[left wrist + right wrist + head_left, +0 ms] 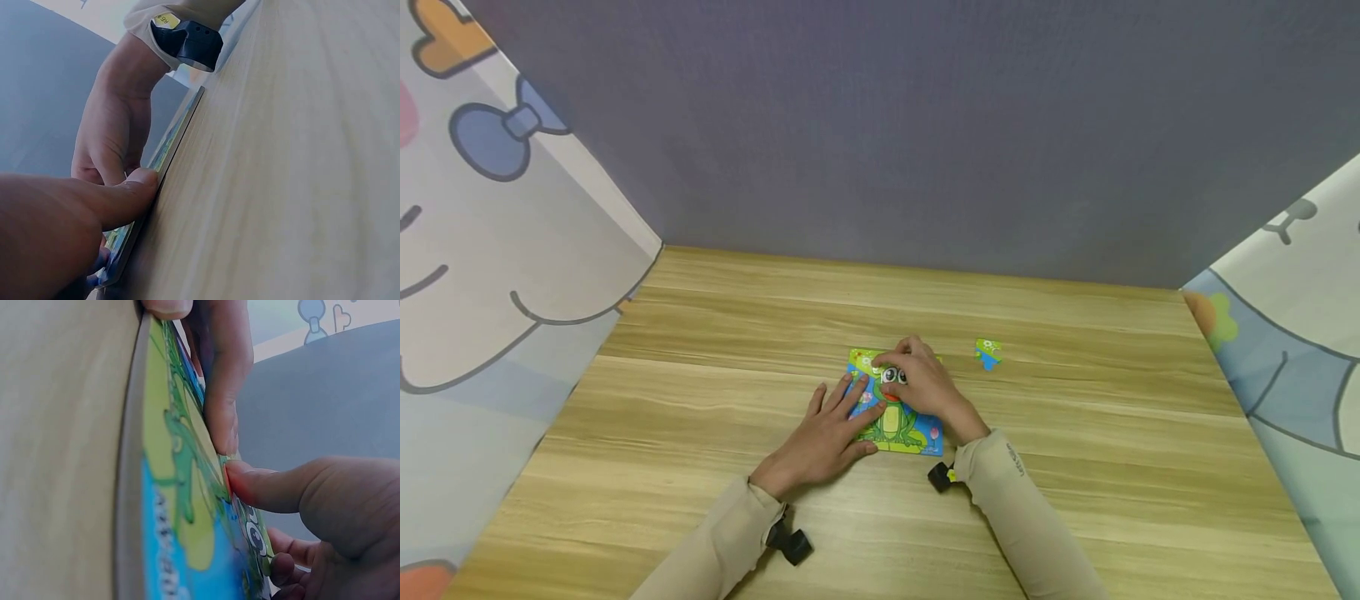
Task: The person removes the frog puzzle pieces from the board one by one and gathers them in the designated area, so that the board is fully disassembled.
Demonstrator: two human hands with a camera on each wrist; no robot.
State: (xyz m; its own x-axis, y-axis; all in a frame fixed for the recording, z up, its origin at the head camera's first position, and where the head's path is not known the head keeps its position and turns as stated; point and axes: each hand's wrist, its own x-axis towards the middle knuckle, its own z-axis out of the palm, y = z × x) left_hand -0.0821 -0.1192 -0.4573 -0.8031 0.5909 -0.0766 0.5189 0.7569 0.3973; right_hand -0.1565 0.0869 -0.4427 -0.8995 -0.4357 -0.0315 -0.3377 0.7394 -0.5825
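A frog jigsaw puzzle (891, 423) in a flat board lies on the table, showing a green frog on a blue ground. My left hand (827, 437) rests on its left side with fingers spread, the thumb (140, 187) at the near edge. Over the upper part of the board, my right hand (925, 382) pinches the frog's head piece (891, 377), with the thumb (262, 487) by the red mouth and the other fingers curled at the far side. Part of the board's upper right is hidden under this hand. One loose puzzle piece (988, 352), green and blue, lies right of the board.
The wooden table (715, 383) runs back to a grey panel (910, 142). Side panels with cartoon prints (512, 233) stand left and right. A small black camera (790, 542) is strapped at the left wrist, another camera (940, 477) at the right.
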